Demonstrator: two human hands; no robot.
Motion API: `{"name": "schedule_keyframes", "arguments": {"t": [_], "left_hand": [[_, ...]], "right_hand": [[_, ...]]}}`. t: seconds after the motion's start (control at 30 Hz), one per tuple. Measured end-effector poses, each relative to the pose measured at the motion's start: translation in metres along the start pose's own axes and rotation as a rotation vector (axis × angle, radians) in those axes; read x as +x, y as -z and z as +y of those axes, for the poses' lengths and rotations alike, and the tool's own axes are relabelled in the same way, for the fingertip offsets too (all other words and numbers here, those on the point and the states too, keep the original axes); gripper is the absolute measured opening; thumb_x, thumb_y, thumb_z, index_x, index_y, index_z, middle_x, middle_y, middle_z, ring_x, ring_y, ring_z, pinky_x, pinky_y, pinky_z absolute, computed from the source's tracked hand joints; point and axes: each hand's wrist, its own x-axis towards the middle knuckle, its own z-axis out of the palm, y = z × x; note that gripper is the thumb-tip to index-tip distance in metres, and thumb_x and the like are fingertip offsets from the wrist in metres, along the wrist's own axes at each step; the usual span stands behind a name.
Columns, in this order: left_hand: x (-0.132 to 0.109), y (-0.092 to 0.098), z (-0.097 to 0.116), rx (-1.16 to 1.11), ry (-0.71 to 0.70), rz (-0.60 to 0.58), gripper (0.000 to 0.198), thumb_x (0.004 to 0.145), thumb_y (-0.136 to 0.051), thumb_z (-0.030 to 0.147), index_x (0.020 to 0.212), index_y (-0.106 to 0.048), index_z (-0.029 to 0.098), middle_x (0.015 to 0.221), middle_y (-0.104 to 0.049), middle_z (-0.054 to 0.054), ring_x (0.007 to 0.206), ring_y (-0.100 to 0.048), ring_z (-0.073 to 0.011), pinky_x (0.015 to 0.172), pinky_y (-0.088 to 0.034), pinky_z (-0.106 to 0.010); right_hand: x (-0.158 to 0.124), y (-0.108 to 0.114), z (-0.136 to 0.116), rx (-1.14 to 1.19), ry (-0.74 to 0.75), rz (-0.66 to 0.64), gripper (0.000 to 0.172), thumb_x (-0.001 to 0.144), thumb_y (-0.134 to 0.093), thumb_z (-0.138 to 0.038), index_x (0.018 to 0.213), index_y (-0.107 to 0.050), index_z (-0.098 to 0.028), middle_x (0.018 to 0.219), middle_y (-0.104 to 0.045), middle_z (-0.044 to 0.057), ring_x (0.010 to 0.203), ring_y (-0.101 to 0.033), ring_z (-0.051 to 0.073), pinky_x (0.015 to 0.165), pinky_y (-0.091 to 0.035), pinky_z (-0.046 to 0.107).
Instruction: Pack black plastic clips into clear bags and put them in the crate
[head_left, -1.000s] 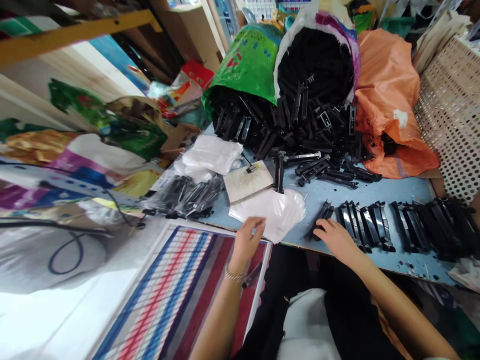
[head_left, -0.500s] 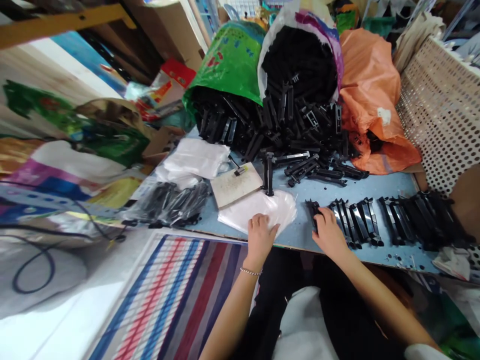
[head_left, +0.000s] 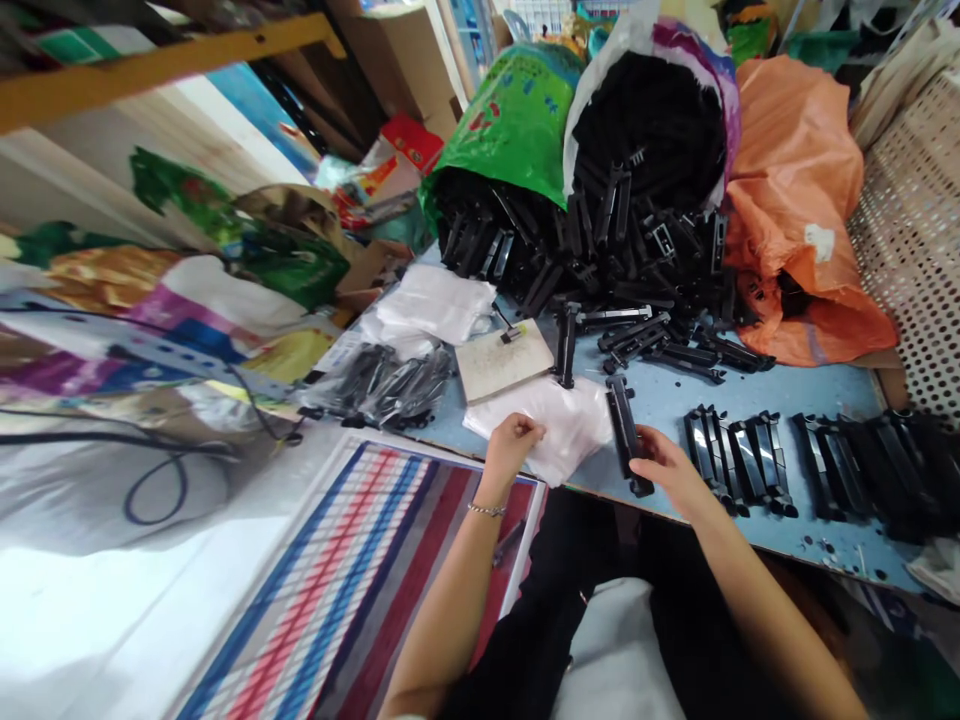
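My left hand [head_left: 511, 442] pinches the near edge of a stack of clear plastic bags [head_left: 566, 420] on the blue table [head_left: 795, 385]. My right hand [head_left: 666, 465] grips a long black plastic part [head_left: 622, 430], held lengthwise just right of the bags. A row of the same black parts [head_left: 739, 460] lies along the table's near edge to the right of that hand. A big heap of black parts [head_left: 622, 250] spills from open sacks at the back.
A green sack [head_left: 517, 120], a white sack [head_left: 660, 60] and an orange bag [head_left: 802, 200] stand at the back. A beige board [head_left: 502, 362], white folded bags [head_left: 439, 300] and a filled clear bag of parts [head_left: 382, 385] lie left. A perforated basket [head_left: 915, 230] is at right, a striped sack [head_left: 375, 580] near left.
My right hand has lifted one black part out of the row and brought it left toward the bags. My left hand went from lying flat on the bags to pinching their edge.
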Motion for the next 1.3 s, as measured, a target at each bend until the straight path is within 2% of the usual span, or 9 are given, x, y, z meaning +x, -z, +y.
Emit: {"name": "schedule_keyframes", "arguments": {"t": [0.17,0.3,0.43,0.63,0.77,0.93,1.07,1.23,1.3], "left_hand": [[0.002,-0.006,0.006,0.0,-0.025,0.042,0.034,0.059,-0.074,0.03,0.076,-0.048,0.017,0.069,-0.061,0.002,0.06,-0.053,-0.0115,0.058,-0.04,-0.023],[-0.001,0.005,0.007,0.197,-0.297,0.045,0.01,0.079,-0.061,0.025,0.078,-0.055,0.016,0.083,-0.068,-0.005,0.077,-0.063,-0.0171,0.074,-0.05,-0.031],[0.003,0.019,0.004,0.526,-0.623,0.029,0.029,0.087,-0.044,0.011,0.1,-0.069,0.015,0.108,-0.069,-0.012,0.106,-0.063,-0.0234,0.1,-0.047,-0.044],[0.018,0.02,-0.006,0.394,-0.629,-0.087,0.049,0.079,-0.051,0.006,0.126,-0.061,0.014,0.129,-0.06,-0.015,0.094,-0.065,-0.0172,0.085,-0.056,-0.033],[0.012,0.026,-0.004,0.353,-0.577,-0.129,0.057,0.082,-0.05,0.01,0.139,-0.053,0.018,0.136,-0.053,-0.016,0.065,-0.058,-0.0066,0.067,-0.057,-0.026],[-0.015,0.026,0.008,0.552,-0.732,-0.131,0.069,0.083,-0.038,0.001,0.149,-0.043,0.018,0.147,-0.046,-0.013,0.138,-0.044,-0.0217,0.117,-0.039,-0.041],[-0.022,0.023,0.008,0.574,-0.677,-0.126,0.072,0.082,-0.039,0.001,0.152,-0.039,0.019,0.15,-0.042,-0.013,0.136,-0.046,-0.0214,0.115,-0.042,-0.039],[-0.006,0.016,0.003,0.486,-0.535,-0.095,0.078,0.073,-0.044,-0.001,0.149,-0.041,0.016,0.149,-0.041,-0.018,0.101,-0.064,-0.0179,0.088,-0.059,-0.034],[-0.009,0.01,0.007,0.483,-0.593,-0.09,0.08,0.071,-0.043,-0.003,0.149,-0.041,0.016,0.148,-0.041,-0.017,0.113,-0.061,-0.0207,0.096,-0.056,-0.036]], "right_hand": [[0.035,-0.064,-0.001,0.654,-0.163,-0.32,0.045,0.07,-0.076,-0.035,0.109,-0.066,-0.017,0.109,-0.068,0.008,0.084,-0.064,0.016,0.074,-0.051,0.028],[0.061,-0.085,0.004,0.732,-0.212,-0.166,0.033,0.065,-0.081,-0.027,0.091,-0.064,-0.016,0.081,-0.068,0.0,0.071,-0.063,0.013,0.065,-0.051,0.022],[0.053,-0.076,0.008,0.768,-0.207,-0.131,0.038,0.069,-0.08,-0.024,0.101,-0.063,-0.015,0.091,-0.072,0.003,0.079,-0.068,0.013,0.071,-0.055,0.022],[0.023,-0.069,0.026,1.003,-0.629,-0.463,0.05,0.085,-0.063,-0.036,0.121,-0.054,-0.002,0.102,-0.071,0.016,0.082,-0.072,0.018,0.072,-0.059,0.022],[0.021,-0.071,0.038,1.095,-0.693,-0.335,0.046,0.093,-0.054,-0.034,0.123,-0.05,0.0,0.096,-0.071,0.016,0.075,-0.072,0.015,0.068,-0.059,0.018],[0.025,-0.079,0.035,0.922,-0.656,-0.254,0.033,0.093,-0.053,-0.03,0.111,-0.057,-0.003,0.093,-0.072,0.02,0.065,-0.072,0.017,0.059,-0.059,0.019],[0.014,-0.073,0.03,0.763,-0.422,-0.03,0.021,0.088,-0.06,-0.027,0.098,-0.06,-0.008,0.087,-0.073,0.015,0.067,-0.071,0.019,0.058,-0.059,0.023],[-0.016,-0.048,0.028,0.863,-0.392,-0.346,0.042,0.086,-0.063,-0.039,0.111,-0.06,-0.005,0.096,-0.071,0.017,0.072,-0.07,0.016,0.058,-0.058,0.019],[-0.013,-0.047,0.028,0.982,-0.492,-0.434,0.046,0.086,-0.06,-0.04,0.114,-0.058,-0.004,0.097,-0.07,0.016,0.072,-0.067,0.013,0.059,-0.057,0.015]]}}
